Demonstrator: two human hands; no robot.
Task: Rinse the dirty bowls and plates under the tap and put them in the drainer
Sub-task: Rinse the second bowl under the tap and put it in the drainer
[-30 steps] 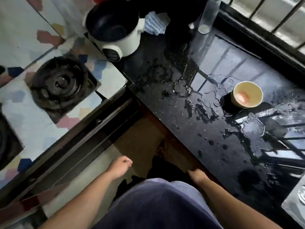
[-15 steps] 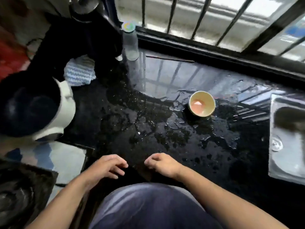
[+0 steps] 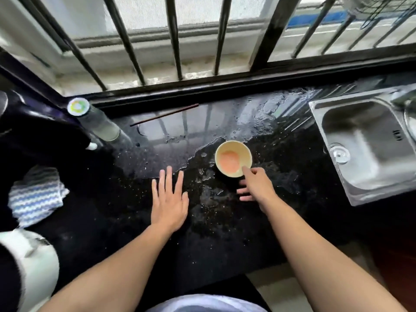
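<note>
The single head view looks steeply down from close above the wet black countertop (image 3: 112, 212), facing the barred window (image 3: 175, 37).

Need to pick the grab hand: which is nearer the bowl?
Right. The right hand is at the bowl's near rim, a fingertip over it; the left hand lies flat, well left.

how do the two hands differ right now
The left hand lies open, fingers spread, over the wet counter, touching no dish. The right hand reaches the bowl, its thumb over the near rim, fingers curled beside it. The left is palm-down; the right is turned sideways. Both are bare, and neither has lifted anything.
</note>
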